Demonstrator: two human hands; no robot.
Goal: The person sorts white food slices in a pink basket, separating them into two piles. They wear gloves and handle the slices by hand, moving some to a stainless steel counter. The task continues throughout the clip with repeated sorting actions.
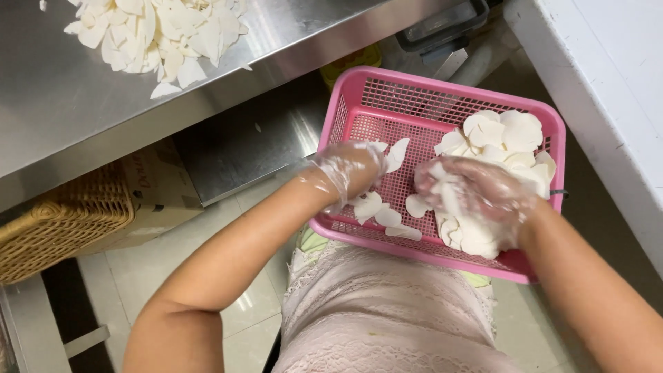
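Far to the left of the pink plastic mesh basket (pixel 359 90) on your lap, a woven wicker basket (pixel 55 221) sits low under the stainless steel counter (pixel 62 103), with a brown cardboard box (pixel 162 186) just beside it. Up on that counter, above and left of the pink basket, lies a heap of thin white slices (pixel 162 34). Your left hand (pixel 349 169), in a clear thin plastic glove, is inside the pink basket's left half, fingers curled loosely around one white slice (pixel 396 153), with a few loose white pieces (pixel 376 211) lying on the mesh floor just below it. Your right hand (pixel 480 197), gloved the same way, is in the basket's right half, spread over and gripping a clump of white slices (pixel 466 235) against the near wall. Behind it, in the basket's far right corner, a pile of larger white slices (pixel 507 131) rests untouched. Right of the basket runs a white table edge (pixel 587 90).
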